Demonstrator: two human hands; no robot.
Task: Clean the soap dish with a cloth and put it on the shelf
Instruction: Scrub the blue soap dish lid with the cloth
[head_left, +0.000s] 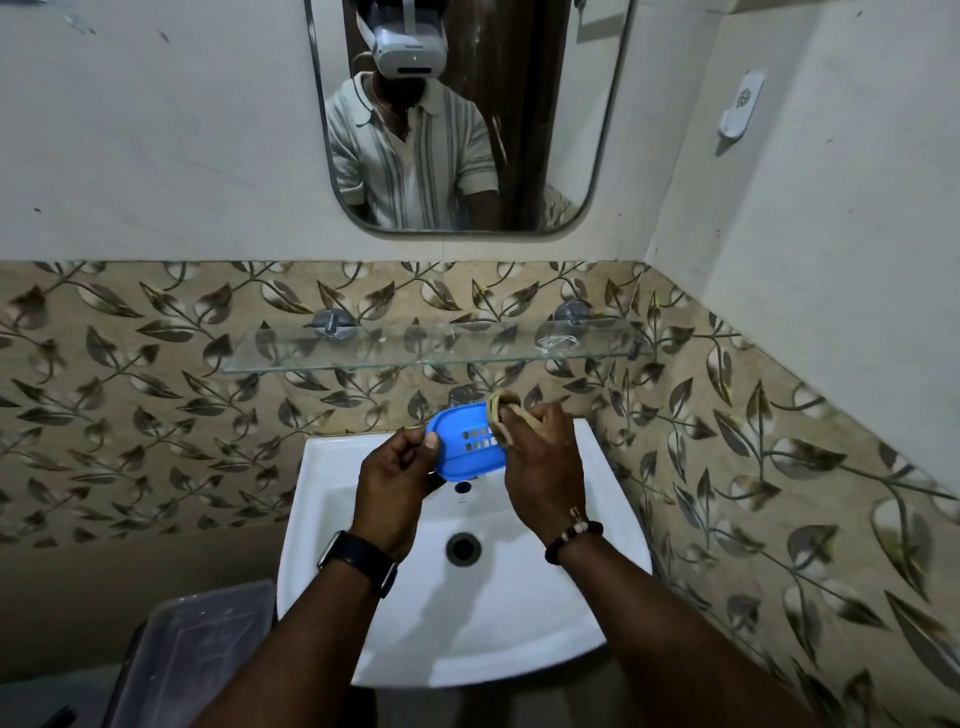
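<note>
A blue plastic soap dish (462, 451) with rows of drain slots is held tilted over the white sink (613, 587). My left hand (397, 486) grips its left end, thumb on the rim. My right hand (543, 467) holds a bunched tan cloth (501, 415) against the dish's right end. The glass shelf (405, 353) hangs on the tiled wall just above and behind the dish, with nothing on most of it.
A chrome tap (460, 397) sits behind the dish. A mirror (571, 130) hangs above the shelf. A grey plastic bin (192, 660) stands left of the sink. A white hook holder (740, 106) is on the right wall. A small clear item (556, 341) lies on the shelf's right part.
</note>
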